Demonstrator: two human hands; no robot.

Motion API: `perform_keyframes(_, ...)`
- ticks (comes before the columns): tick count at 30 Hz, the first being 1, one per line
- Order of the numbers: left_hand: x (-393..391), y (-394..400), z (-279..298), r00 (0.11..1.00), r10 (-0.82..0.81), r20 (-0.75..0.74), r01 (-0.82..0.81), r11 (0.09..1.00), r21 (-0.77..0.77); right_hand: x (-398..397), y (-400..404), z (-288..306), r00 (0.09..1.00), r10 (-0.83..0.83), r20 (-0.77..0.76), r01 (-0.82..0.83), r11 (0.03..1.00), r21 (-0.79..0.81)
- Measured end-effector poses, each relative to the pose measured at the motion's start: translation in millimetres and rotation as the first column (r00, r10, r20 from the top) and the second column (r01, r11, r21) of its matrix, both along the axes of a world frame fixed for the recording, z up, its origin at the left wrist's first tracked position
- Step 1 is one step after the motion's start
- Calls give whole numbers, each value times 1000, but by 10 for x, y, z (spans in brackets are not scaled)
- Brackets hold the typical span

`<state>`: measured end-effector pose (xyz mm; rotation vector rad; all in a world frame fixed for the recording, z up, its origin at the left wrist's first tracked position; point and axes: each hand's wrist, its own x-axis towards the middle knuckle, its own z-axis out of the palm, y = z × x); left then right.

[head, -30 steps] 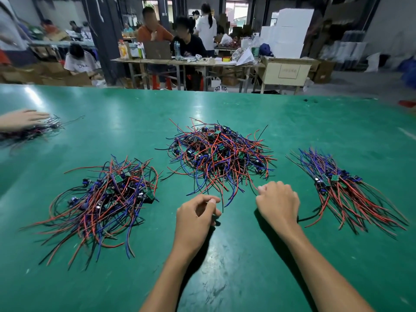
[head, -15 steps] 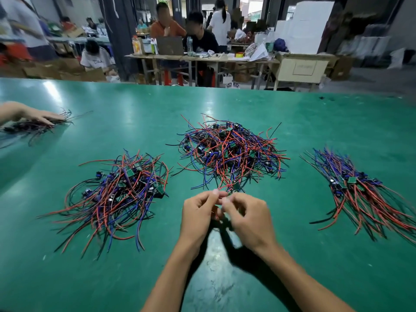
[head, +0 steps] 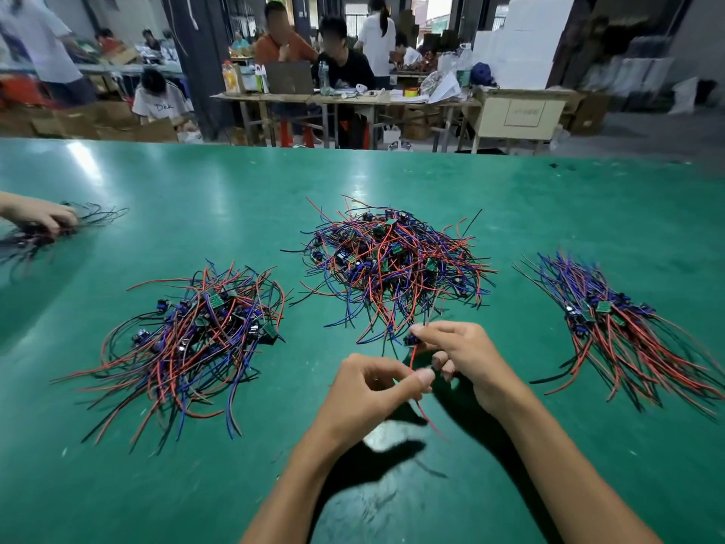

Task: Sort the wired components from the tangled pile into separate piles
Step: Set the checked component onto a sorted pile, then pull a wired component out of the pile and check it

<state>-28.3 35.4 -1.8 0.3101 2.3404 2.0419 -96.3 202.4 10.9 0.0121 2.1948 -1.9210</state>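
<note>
Head view: right hand (head: 467, 359) now pinches a component (head: 410, 340) pulled off the tangled pile (head: 392, 261), left hand (head: 376, 390) grasping its red wire (head: 412, 359); sorting's next.

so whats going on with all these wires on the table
A person is sorting wired components on a green table. The right hand pinches one small component just below the tangled middle pile, while the left hand pinches its red wire. Sorted piles lie at left and right.
</note>
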Motion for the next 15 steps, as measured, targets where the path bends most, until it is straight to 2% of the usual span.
perform_keyframes(2, -24, 22, 5, 996, 79, 48, -82, 994, 68, 9, 54, 55, 996, 87, 13, -85, 991, -107)
perform_keyframes(5, -72, 25, 31, 976, 176, 127, -197, 964, 176, 50, 89, 118, 981, 185, -63, -193, 971, -140)
perform_keyframes(9, -68, -33, 58, 984, 114, 135, -142, 965, 219, 94, 83, 162, 946, 273, -174, -299, 943, -145)
perform_keyframes(13, -57, -95, 67, 968, 164, 189, -214, 934, 285, 108, 121, 190, 921, 298, -251, -338, 931, -136)
perform_keyframes(15, -67, -116, 58, 967, 128, 220, -203, 912, 358, 109, 134, 188, 911, 306, -278, -349, 929, -120)
